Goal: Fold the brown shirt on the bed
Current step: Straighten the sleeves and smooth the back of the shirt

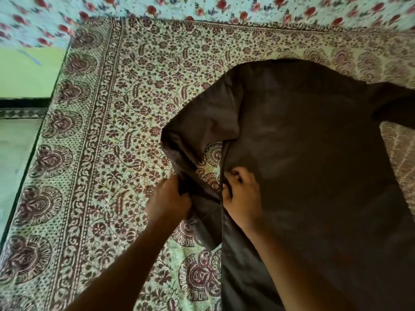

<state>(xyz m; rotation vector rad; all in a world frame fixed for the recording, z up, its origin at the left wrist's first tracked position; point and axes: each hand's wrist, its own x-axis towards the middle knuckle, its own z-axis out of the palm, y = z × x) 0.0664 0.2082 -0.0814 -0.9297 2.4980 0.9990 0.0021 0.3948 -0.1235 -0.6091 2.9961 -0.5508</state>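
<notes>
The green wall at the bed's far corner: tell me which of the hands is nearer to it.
Left. The left hand grips the brown shirt's loose flap on the side toward the green wall; the right hand pinches the shirt's edge farther from it.

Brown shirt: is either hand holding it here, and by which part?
Both. The left hand grips a bunched fold at the brown shirt's left side; the right hand grips the shirt's long edge beside it.

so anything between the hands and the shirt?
Nothing visible. The left hand grips a bunched edge of the shirt; the right hand holds the edge beside it. Only bedsheet shows in the gap.
</notes>
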